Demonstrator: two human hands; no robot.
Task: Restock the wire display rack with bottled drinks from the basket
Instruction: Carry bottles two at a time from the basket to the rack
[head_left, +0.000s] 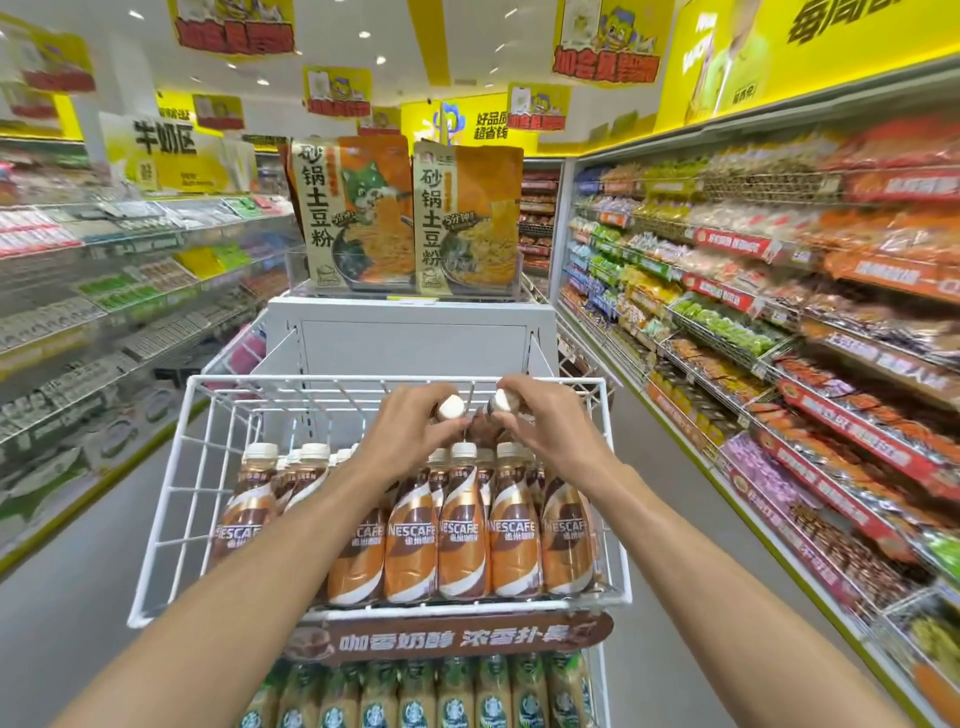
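Note:
A white wire display rack (156, 519) stands in front of me, its top tier filled with several brown and orange Nescafe coffee bottles (462, 525) with cream caps. My left hand (410, 431) grips a bottle by its neck, its cream cap (450, 407) showing above the fingers. My right hand (545, 421) grips a second bottle, cap (503, 401) up, right beside the first. Both bottles are held over the back rows of the tier, near its rear wire wall. The basket is not in view.
A lower tier holds green-labelled Starbucks bottles (415, 696) under a brown sign (447, 642). Behind the rack stands a white stand (410, 332) topped with two orange noodle packs (410, 218). Stocked shelves line the aisle on the left (104, 291) and right (779, 322).

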